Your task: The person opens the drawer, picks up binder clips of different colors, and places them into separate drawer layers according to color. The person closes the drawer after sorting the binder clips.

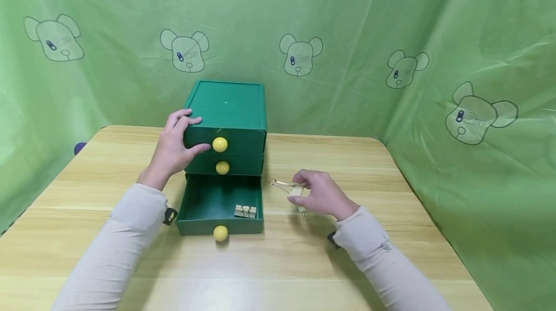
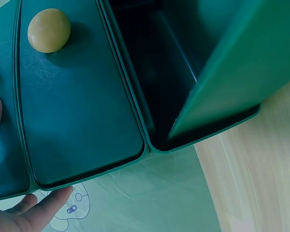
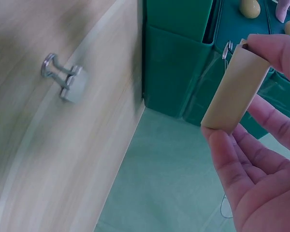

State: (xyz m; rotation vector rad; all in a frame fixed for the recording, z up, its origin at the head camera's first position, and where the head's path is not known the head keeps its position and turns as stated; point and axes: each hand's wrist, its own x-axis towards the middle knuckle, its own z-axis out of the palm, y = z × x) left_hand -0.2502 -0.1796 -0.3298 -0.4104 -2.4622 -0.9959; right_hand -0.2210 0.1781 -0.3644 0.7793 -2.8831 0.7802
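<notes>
A green drawer cabinet (image 1: 228, 103) with yellow knobs stands on the table, its bottom drawer (image 1: 204, 200) pulled out. My left hand (image 1: 171, 149) rests spread on the cabinet's upper left corner, thumb on the front by the top knob (image 1: 220, 144), fingers along the side and top edge. In the left wrist view, these fingers (image 2: 50, 205) look fairly straight. With thumb and fingertips my right hand (image 1: 321, 192) pinches a cream binder clip (image 3: 236, 89) above the table. Below that hand a smaller binder clip (image 3: 76, 84) lies on the wood. Another binder clip (image 1: 245, 211) lies inside the drawer's right front.
The wooden table (image 1: 269, 272) extends around the cabinet. Green curtains (image 1: 339, 21) with printed bear heads hang behind and at the right. A dark purple round object (image 1: 80, 148) shows beyond the table's left edge.
</notes>
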